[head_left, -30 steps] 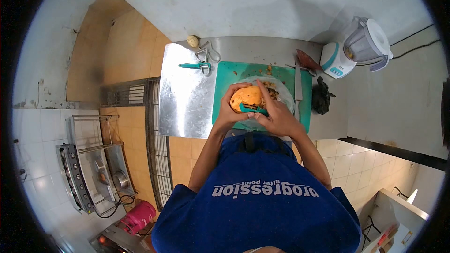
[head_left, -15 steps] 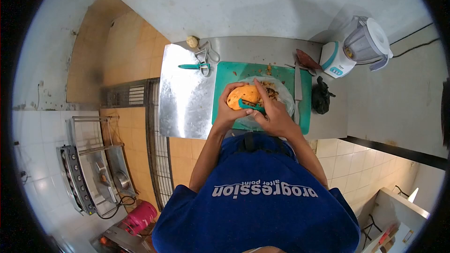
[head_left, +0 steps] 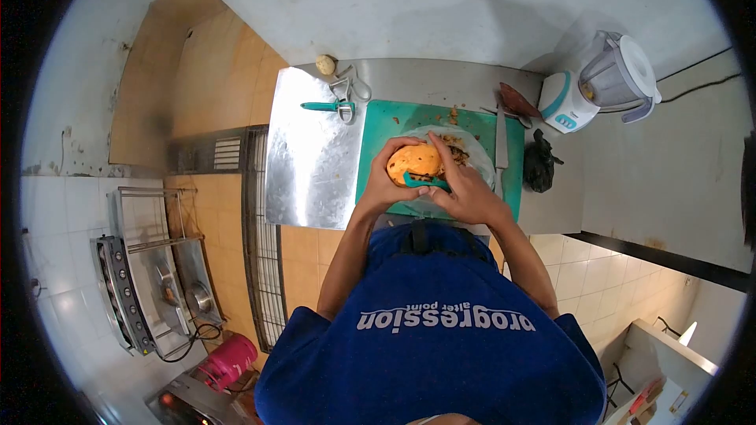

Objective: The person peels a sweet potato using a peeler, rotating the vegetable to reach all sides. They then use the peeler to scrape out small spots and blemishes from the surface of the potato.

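My left hand [head_left: 381, 182] is wrapped round an orange, peeled-looking tuber or fruit [head_left: 414, 160] with dark spots. In my right hand [head_left: 471, 193] is a teal peeler [head_left: 425, 181], lying against the lower right side of the orange piece. Both hands are over a green cutting board [head_left: 379, 121]. Under and beside them lies a clear plastic bag [head_left: 482, 159] with brownish peelings [head_left: 455, 144] in it. A few scraps lie on the board above the bag.
A knife [head_left: 501, 142] lies on the board's right side, with a reddish-brown tuber [head_left: 517, 101] above it. Further right are a black bag [head_left: 540, 160] and a blender [head_left: 606, 79]. Another teal peeler [head_left: 321, 106] and a pale round item [head_left: 325, 64] lie on the left.
The orange piece and the peeler have shifted slightly to the right in view. Both hands keep their hold.
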A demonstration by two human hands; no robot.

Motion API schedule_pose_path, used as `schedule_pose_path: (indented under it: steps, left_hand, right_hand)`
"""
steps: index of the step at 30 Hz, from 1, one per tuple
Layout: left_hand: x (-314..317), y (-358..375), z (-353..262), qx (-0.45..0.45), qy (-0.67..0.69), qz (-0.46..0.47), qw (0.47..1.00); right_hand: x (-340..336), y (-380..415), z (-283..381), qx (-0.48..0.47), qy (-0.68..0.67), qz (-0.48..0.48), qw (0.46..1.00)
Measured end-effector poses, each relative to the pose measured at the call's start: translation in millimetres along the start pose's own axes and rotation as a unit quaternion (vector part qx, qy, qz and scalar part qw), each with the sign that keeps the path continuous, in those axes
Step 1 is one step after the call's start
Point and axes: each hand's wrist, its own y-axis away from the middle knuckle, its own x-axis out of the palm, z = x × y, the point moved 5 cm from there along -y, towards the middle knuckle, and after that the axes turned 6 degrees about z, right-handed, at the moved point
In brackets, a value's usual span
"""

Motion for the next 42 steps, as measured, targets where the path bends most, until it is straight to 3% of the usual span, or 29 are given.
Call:
schedule_pose_path:
  steps: [11,20,22,26,29,34,37,42]
  left_hand:
    - [-0.2,0.2,-5.5,-0.01,-0.039,-0.005,0.999]
    - [1.1,1.8,0.4,-0.064,0.018,-0.041,0.997]
    - [2.9,0.7,-1.5,-0.043,0.022,-0.037,0.998]
    - [2.7,0.8,-4.3,-0.028,0.003,-0.018,0.999]
    - [4.5,0.9,-7.3,-0.033,-0.011,-0.021,0.999]
    - [0.6,1.2,-3.8,-0.043,-0.014,-0.016,0.999]
    - [0.9,1.4,-6.5,-0.054,-0.018,-0.014,0.998]
    - [-2.5,3.2,-8.5,-0.062,0.0,-0.031,0.998]
  right_hand:
    - [3.7,-2.5,-3.9,-0.022,0.025,-0.015,0.999]
    - [-3.5,-3.4,3.8,0.05,-0.002,0.015,0.999]
    - [-2.3,-2.3,4.2,-0.015,-0.036,-0.028,0.999]
    - [-1.9,2.0,1.5,0.024,-0.083,0.018,0.996]
    - [-1.3,3.5,-1.7,-0.022,-0.043,-0.012,0.999]
    - [-2.1,1.4,-5.4,0.054,-0.067,0.034,0.996]
    - [-2.4,-0.5,-3.7,0.01,-0.044,-0.016,0.999]
    - [-3.9,-1.3,-4.9,0.037,-0.083,-0.035,0.995]
